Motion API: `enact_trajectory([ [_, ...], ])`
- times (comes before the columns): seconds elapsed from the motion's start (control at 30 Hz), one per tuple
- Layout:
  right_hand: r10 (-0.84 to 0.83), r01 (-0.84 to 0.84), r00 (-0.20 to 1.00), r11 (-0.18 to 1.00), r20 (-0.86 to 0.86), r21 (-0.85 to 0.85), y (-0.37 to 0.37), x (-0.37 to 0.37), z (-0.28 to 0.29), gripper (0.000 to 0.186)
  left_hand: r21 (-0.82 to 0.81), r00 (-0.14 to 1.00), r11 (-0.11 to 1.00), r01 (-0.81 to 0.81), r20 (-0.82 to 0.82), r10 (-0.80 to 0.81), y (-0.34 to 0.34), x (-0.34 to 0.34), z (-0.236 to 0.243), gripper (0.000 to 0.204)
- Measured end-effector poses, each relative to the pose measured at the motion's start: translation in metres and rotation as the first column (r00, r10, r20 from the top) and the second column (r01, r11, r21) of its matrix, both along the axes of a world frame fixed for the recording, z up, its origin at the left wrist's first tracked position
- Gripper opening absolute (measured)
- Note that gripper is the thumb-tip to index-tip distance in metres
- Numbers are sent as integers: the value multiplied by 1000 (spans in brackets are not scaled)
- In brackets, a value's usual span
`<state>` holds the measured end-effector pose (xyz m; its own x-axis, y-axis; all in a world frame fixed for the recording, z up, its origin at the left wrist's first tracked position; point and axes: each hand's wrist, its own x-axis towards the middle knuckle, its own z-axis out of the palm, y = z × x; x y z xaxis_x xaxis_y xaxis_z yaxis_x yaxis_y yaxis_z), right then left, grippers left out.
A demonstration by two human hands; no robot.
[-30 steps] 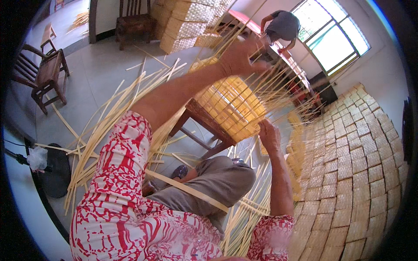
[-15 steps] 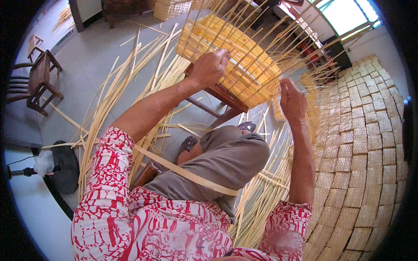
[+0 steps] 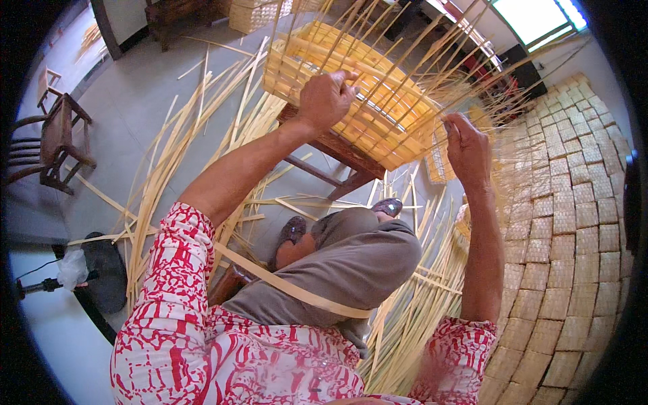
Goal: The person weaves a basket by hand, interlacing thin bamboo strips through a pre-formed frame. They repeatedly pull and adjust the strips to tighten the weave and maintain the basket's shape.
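A half-woven yellow basket (image 3: 398, 140) rests on a dark wooden bench (image 3: 351, 152) in front of my knees, its long thin stakes pointing up and outward. My left hand (image 3: 327, 101) is closed at the upper edge of the basket's near wall, fingers curled in among the stakes. Beside the right corner, my right hand (image 3: 468, 150) is closed in a pinch at a thin strip by the rim; its fingertips show only in part. A flat pale strip (image 3: 290, 287) lies across my lap over the grey trousers.
Loose strips (image 3: 155, 196) cover the floor at left, and more (image 3: 412, 310) lie right of my legs. Rows of woven pieces (image 3: 560, 243) spread along the right. A wooden chair (image 3: 64, 142) and a black stand base (image 3: 106, 270) are at left. A woven box (image 3: 256, 15) stands behind.
My right hand has moved a little to the right, away from the basket's corner. My left hand stays at the near wall, and the view has shifted slightly.
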<state>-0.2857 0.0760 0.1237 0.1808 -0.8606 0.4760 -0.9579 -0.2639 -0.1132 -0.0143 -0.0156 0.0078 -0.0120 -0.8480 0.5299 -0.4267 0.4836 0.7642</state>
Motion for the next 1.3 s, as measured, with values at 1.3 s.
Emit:
enact_trajectory([
  [1.3, -129, 124, 982, 991, -135, -45, 7, -21, -77, 25, -522, 990, 851, 50, 136, 26, -10, 5, -22, 15],
])
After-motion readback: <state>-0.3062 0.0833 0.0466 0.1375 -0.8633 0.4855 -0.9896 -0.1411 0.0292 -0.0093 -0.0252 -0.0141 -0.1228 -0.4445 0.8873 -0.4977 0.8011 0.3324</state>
